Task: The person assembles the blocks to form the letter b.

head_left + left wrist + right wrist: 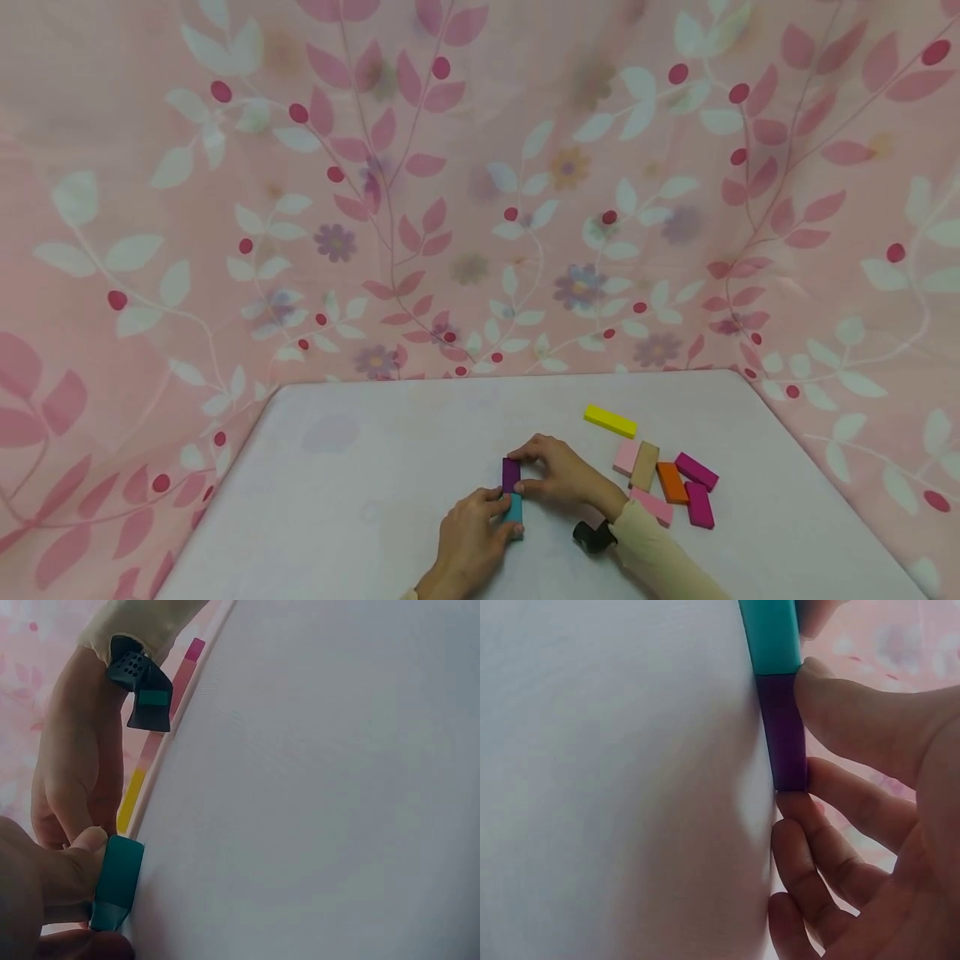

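A purple block and a teal block lie end to end on the white table, in one line. My left hand pinches the teal block from its left side and near end. On the purple block is my right hand, its thumb at the seam and its fingers at the far end. In the right wrist view the ends of the purple block and the teal block touch. The left wrist view shows the near end of the teal block between thumb and finger.
Right of the hands lie loose blocks: yellow, tan, orange, two magenta and light pink. A black wrist camera sits at the right wrist. Behind the table hangs a pink floral cloth.
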Demonstrator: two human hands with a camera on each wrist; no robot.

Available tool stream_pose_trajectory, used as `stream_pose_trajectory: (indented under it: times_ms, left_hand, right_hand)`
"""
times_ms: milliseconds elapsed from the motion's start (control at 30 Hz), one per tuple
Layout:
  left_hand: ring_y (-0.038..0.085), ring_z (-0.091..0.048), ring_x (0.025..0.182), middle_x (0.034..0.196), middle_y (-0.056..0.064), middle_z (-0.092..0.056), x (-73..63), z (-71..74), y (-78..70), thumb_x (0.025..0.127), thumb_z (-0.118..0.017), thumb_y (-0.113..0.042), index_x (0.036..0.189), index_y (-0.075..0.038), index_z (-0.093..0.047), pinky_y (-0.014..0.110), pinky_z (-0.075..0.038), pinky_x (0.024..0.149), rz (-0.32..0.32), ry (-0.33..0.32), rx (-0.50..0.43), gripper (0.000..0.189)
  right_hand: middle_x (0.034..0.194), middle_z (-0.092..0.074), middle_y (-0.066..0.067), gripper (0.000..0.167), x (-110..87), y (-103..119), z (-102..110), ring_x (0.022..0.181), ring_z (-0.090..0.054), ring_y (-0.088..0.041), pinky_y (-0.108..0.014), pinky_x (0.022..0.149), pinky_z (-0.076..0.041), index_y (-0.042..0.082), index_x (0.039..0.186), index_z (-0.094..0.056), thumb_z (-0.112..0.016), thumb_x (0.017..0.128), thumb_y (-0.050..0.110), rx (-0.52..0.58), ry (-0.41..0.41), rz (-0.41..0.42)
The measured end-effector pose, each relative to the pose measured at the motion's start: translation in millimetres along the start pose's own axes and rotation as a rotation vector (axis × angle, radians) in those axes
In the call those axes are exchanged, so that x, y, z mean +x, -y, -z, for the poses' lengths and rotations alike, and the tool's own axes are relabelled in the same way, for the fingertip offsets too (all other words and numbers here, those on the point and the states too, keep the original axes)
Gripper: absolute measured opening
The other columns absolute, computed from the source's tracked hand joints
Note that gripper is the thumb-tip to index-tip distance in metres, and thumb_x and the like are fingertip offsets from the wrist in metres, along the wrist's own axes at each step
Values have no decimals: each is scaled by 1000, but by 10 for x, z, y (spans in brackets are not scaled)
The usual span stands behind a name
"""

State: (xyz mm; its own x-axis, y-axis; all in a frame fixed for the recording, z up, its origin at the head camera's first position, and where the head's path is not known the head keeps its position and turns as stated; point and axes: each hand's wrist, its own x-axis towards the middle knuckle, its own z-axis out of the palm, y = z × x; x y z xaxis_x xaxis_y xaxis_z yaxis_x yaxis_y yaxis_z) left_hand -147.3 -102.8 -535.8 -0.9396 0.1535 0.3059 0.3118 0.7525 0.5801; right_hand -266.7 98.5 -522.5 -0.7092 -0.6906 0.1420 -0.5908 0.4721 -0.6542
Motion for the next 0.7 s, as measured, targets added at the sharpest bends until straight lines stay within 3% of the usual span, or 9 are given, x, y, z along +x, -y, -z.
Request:
stream_pose_trajectory:
  times_ms: [267,467,700]
  left_hand:
    - [30,-77,105,117,10,-79,53,7,75,82,-92,-32,112,-8,-84,49,-63,80,-52,-34,2,40]
    - [34,-75,113,135,13,-72,87,25,133,86,-88,-33,124,-11,-80,55,-62,81,-78,-50,14,45]
    - [31,-72,123,152,6,-63,86,49,209,95,-80,-32,141,-11,-69,46,-63,79,-175,62,87,53]
  right_hand:
    - [122,-70,-4,46,-8,-12,11,117,-63,-26,-48,106,-51,10,134,-71,-81,95,32,27,4,11]
    - [123,-70,0,46,1,-51,4,117,-63,-25,-47,106,-51,14,134,-71,-81,96,36,24,-3,11]
    - [124,-69,4,46,-15,-78,-20,116,-62,-20,-44,108,-50,16,136,-70,-80,96,37,23,11,3]
